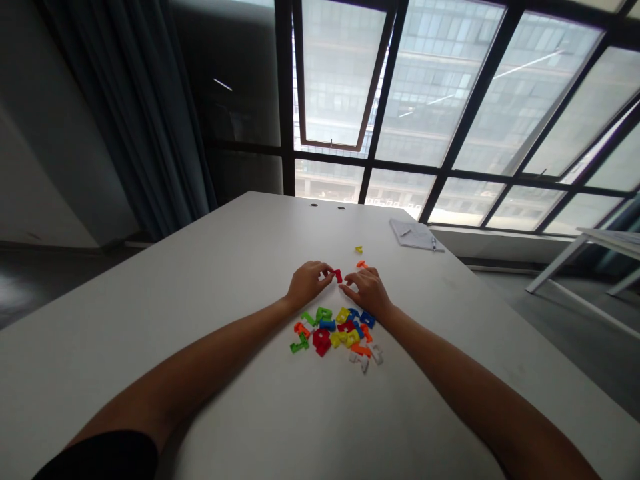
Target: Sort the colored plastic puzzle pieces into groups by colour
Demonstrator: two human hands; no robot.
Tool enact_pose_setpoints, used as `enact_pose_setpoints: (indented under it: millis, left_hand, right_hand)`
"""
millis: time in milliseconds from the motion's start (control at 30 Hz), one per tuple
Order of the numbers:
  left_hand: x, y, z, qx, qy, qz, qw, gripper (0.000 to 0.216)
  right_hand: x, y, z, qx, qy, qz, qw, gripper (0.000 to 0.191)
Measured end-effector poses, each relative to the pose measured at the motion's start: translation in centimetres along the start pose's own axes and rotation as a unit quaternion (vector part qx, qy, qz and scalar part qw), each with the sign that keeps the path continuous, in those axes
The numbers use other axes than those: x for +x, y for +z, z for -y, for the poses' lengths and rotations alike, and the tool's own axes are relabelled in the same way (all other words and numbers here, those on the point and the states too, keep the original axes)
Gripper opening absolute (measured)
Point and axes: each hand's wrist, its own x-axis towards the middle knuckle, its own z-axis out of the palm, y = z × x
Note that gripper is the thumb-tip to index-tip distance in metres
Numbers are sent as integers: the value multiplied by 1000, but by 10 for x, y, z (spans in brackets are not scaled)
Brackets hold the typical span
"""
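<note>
A small red plastic piece (339, 276) is pinched between the thumb and fingers of my left hand (309, 283), just above the white table. My right hand (369, 289) is close by on the right, its thumb and fingers apart and nothing visible between them. An orange piece (362, 265) lies just beyond the right fingers, and a yellow piece (359, 249) sits farther off. Nearer to me, between my forearms, spreads a loose pile of plastic pieces in several colours, among them a red piece (321, 341), a green piece (300, 344) and a white piece (377, 353).
The white table (225, 267) reaches toward the windows. At its far right edge lie papers (413, 233) with pens on them. Two dark round holes mark the far end. A second white table (613, 241) stands off to the right, and a dark curtain (135, 113) hangs at left.
</note>
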Motion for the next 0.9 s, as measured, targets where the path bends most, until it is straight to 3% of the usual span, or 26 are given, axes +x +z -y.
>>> enact_pose_setpoints:
  millis: [167,300,367,500,600,900]
  left_hand:
    - [5,-3,19,50,-80,112,989,19]
    - [4,-6,21,32,-117,83,989,37]
    - [-1,-8,15,53,-64,65,994,29]
    - [-13,-12,3,113,90,106,984,23]
    - [-12,-9,6,141,83,119,979,28]
    - [55,17,49,161,-9,157,974,42]
  right_hand:
    - [0,3,-2,-19,59,40,997,9]
    - [1,3,-1,-29,85,60,994,12]
    - [1,3,-1,-28,90,62,994,13]
    - [1,3,-1,-30,102,65,992,13]
    - [2,3,0,-34,107,68,991,13]
    - [2,4,-2,-12,96,65,993,12]
